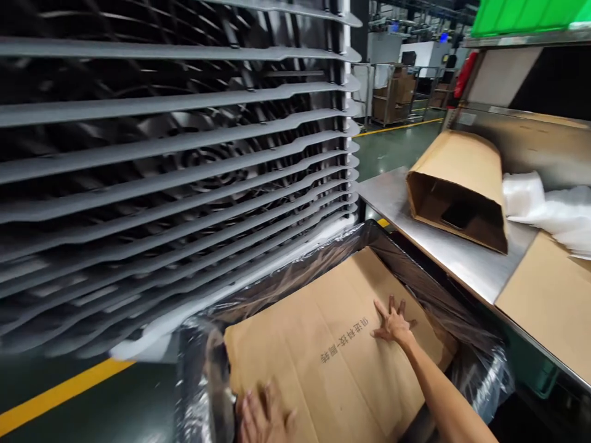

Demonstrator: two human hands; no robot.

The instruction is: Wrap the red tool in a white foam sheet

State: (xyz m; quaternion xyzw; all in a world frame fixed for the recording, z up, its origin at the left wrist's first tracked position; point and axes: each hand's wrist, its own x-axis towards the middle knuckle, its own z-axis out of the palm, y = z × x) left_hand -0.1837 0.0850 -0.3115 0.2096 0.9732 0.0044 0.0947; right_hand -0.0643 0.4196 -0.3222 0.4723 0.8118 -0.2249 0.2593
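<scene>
A flat brown cardboard sheet [323, 344] with printed characters lies inside a container lined with clear plastic film [415, 271]. My right hand [392, 321] rests flat on the sheet near its far right part, fingers spread. My left hand [263, 415] lies on the sheet's near left edge at the bottom of the view, fingers stretched out. Neither hand holds anything.
A tall stack of grey moulded trays [175, 154] fills the left. A steel table [462, 252] on the right carries an open cardboard box [457, 184] on its side, white foam sheets [549, 209] and another cardboard piece [549, 301]. A yellow floor line [60, 394] runs at lower left.
</scene>
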